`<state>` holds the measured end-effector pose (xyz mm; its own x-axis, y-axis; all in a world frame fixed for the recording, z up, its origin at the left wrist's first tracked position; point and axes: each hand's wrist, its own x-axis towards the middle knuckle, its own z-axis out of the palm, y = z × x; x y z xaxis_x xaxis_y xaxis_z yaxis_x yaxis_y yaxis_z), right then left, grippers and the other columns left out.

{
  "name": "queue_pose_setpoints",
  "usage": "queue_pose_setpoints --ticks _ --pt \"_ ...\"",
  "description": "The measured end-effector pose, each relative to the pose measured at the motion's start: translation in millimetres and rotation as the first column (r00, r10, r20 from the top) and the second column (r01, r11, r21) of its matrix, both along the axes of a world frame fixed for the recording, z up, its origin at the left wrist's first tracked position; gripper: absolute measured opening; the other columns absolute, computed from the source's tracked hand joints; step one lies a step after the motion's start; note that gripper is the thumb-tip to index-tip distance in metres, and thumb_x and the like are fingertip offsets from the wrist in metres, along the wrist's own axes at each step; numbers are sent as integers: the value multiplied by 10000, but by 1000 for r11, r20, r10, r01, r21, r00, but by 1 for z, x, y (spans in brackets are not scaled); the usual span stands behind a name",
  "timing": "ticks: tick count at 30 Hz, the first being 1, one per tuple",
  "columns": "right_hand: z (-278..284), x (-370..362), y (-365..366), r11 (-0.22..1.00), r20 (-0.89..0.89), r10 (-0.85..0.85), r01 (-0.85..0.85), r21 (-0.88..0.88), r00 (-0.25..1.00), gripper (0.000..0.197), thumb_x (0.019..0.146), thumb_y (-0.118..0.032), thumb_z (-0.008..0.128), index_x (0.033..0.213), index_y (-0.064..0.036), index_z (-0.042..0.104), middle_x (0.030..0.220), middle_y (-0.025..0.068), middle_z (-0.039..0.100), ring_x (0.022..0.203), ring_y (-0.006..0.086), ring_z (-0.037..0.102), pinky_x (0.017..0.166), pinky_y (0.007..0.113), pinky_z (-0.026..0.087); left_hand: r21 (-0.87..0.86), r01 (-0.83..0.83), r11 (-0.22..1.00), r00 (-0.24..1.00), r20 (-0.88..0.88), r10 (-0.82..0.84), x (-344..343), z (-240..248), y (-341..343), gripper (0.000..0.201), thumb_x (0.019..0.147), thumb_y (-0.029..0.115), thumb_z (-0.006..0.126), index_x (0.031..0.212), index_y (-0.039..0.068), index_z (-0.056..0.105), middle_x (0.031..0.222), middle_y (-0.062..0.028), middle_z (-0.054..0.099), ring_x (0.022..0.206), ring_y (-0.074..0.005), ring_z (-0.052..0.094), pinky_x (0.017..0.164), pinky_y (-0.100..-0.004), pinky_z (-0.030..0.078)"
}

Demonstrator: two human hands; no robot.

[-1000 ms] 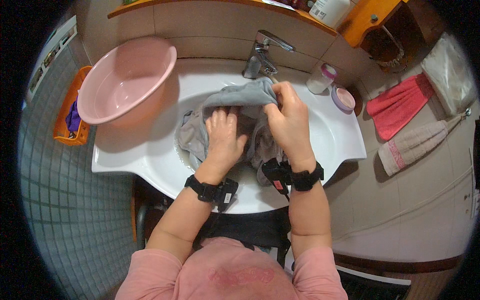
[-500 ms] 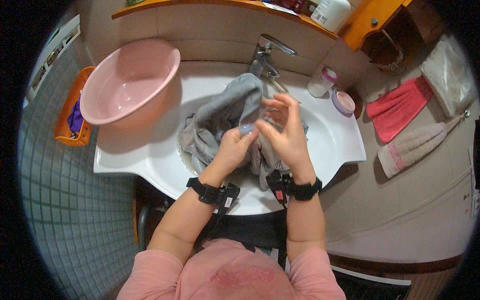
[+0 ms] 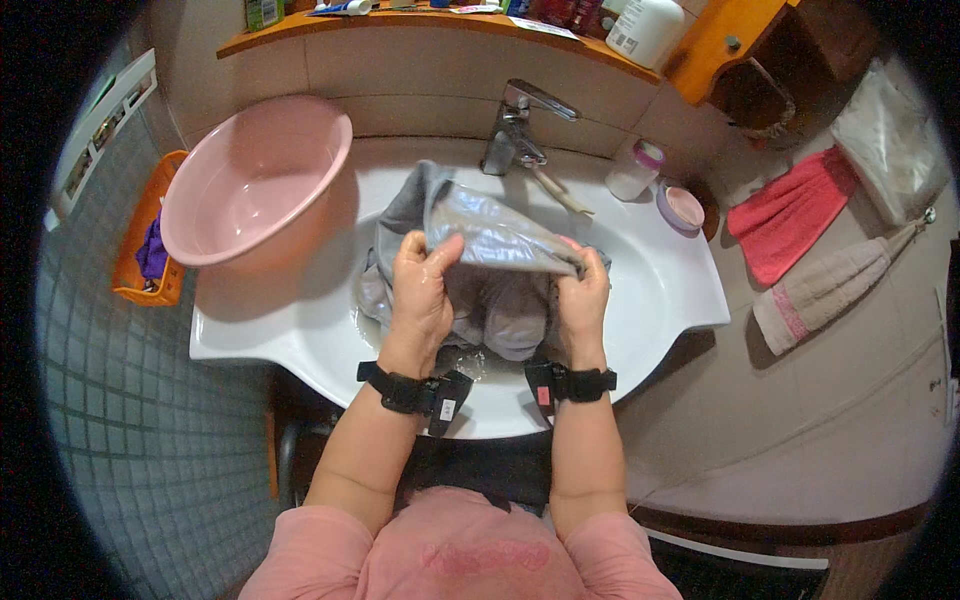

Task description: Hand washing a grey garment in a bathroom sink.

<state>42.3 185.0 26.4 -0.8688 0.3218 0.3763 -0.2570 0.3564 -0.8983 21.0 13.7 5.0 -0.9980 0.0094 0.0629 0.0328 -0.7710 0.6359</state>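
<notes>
A wet grey garment [image 3: 500, 245] is stretched between my two hands above the white washbasin [image 3: 655, 280]. My left hand [image 3: 420, 290] is closed on one edge of it, thumb on top. At the other end my right hand [image 3: 583, 295] grips the cloth in a pinch. The held part is spread out and shiny; the rest hangs bunched down into the bowl. A little water shows in the basin below the cloth. The chrome faucet [image 3: 515, 135] stands just behind the garment.
A pink plastic tub [image 3: 265, 180] rests on the basin's left ledge, beside an orange basket [image 3: 150, 240]. On the right ledge stand a lidded jar [image 3: 635, 172] and a small round container [image 3: 682, 205]. A wooden shelf [image 3: 420, 20] with bottles runs above; towels [image 3: 795, 215] hang at right.
My hands have moved apart, and the right hand, half open before, now grips the garment. The cloth between them has been spread wide.
</notes>
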Motion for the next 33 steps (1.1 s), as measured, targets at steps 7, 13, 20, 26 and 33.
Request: queue_pose_setpoints --ticks 7,13,20,26,33 --pt "-23 -9 -28 979 -85 -48 64 193 995 327 670 -27 547 979 -42 440 902 157 526 872 315 526 785 357 412 -230 -59 971 997 -57 47 14 -14 42 523 878 197 532 1299 62 252 1237 -136 367 1122 -212 365 945 -324 313" --pt "-4 13 -57 931 -79 185 -148 335 980 285 727 -167 594 979 -85 488 940 136 586 848 345 573 705 393 452 9 209 978 882 430 -192 -4 -31 40 375 893 444 450 1062 110 465 998 -68 490 919 -191 507 794 -322 437" --pt "-17 -5 -47 772 147 -45 -59 633 988 229 887 -290 431 906 -63 465 728 195 585 670 403 561 586 478 413 77 332 940 889 307 -340 10 -17 38 348 930 384 389 996 67 515 919 -39 540 858 -143 515 764 -318 441" --pt "-24 1 -45 839 108 -6 -54 541 994 235 879 -292 435 907 -63 477 750 195 602 669 416 564 584 490 431 -73 241 968 943 252 -216 6 -40 40 278 933 341 407 950 82 505 890 -27 528 854 -122 491 754 -287 432" --pt "-9 7 -50 681 87 58 -103 725 994 247 876 -263 454 750 -61 520 693 180 589 618 353 577 527 443 441 76 358 930 883 295 -364 13 -15 32 291 928 355 415 962 79 502 875 -24 540 805 -129 523 709 -294 449"
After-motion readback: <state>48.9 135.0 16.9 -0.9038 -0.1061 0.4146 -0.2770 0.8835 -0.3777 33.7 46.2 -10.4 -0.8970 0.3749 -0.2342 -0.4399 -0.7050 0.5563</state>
